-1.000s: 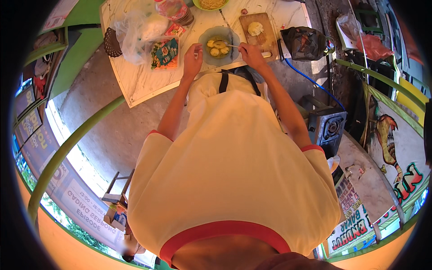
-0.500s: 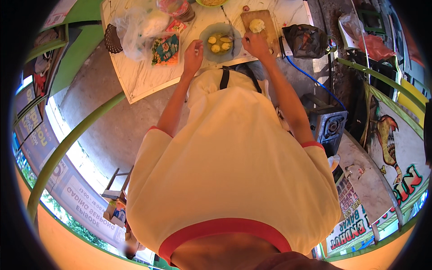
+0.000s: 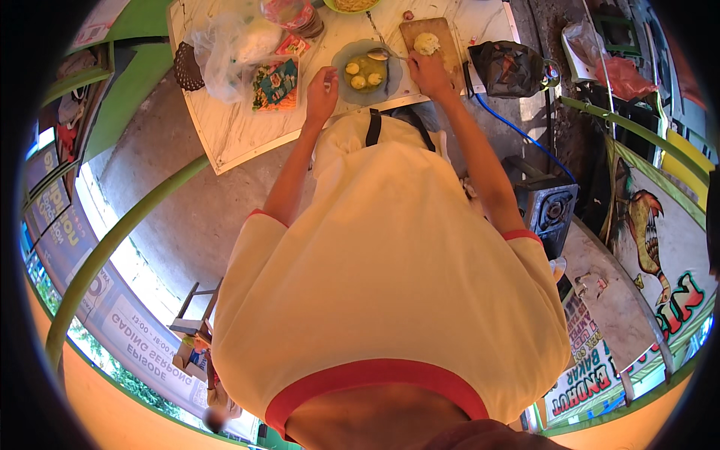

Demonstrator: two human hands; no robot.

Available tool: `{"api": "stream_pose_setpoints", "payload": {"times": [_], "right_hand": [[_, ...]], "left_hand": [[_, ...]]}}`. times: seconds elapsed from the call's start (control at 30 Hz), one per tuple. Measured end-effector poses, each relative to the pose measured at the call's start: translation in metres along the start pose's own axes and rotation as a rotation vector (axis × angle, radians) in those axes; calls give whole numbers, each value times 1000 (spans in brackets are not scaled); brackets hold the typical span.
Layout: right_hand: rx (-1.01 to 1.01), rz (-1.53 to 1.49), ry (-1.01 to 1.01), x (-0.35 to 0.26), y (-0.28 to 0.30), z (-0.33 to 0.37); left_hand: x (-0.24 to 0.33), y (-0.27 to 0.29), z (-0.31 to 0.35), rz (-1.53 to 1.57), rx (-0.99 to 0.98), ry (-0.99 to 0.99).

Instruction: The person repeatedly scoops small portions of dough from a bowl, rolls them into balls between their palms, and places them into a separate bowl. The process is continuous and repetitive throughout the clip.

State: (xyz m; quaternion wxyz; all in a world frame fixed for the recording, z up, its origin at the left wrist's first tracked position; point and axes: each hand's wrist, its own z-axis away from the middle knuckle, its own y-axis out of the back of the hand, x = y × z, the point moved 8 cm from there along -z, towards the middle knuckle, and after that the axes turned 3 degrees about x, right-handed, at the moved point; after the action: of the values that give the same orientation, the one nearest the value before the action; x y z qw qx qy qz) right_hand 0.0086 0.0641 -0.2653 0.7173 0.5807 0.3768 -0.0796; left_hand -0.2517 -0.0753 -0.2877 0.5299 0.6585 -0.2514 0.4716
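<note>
A clear glass bowl (image 3: 366, 97) with a wavy rim stands near the table's front edge. Yellow liquid fills its middle, with three round, pale yellow pieces (image 3: 358, 81) in it. My right hand (image 3: 427, 75) is closed around the handle of a metal spoon (image 3: 378, 54), just right of the bowl. The spoon's head lies at the far side of the yellow liquid. At the bowl's left rim, my left hand (image 3: 322, 91) has its fingers curled and appears to grip the edge. Past my right hand, a wooden cutting board (image 3: 451, 60) carries a pale yellow mound (image 3: 427, 43).
Left of the bowl sit a clear tray of chopped vegetables (image 3: 275, 84), plastic bags (image 3: 221, 67) and a red-patterned container (image 3: 300, 18). A green bowl (image 3: 351, 4) is at the far edge. Rightward are a black bag (image 3: 507, 69), a blue hose (image 3: 517, 133) and a stove (image 3: 553, 210).
The spoon has shifted up and left to the bowl's far side, and my right hand has moved slightly. Only three round pieces show where another shape was visible before. My left hand stays put.
</note>
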Motion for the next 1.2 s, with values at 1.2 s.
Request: {"api": "stream_pose_setpoints", "payload": {"times": [1.2], "right_hand": [[197,206,174,22,35,-37]], "left_hand": [[11,-2,-27,34,-35,31]]}}
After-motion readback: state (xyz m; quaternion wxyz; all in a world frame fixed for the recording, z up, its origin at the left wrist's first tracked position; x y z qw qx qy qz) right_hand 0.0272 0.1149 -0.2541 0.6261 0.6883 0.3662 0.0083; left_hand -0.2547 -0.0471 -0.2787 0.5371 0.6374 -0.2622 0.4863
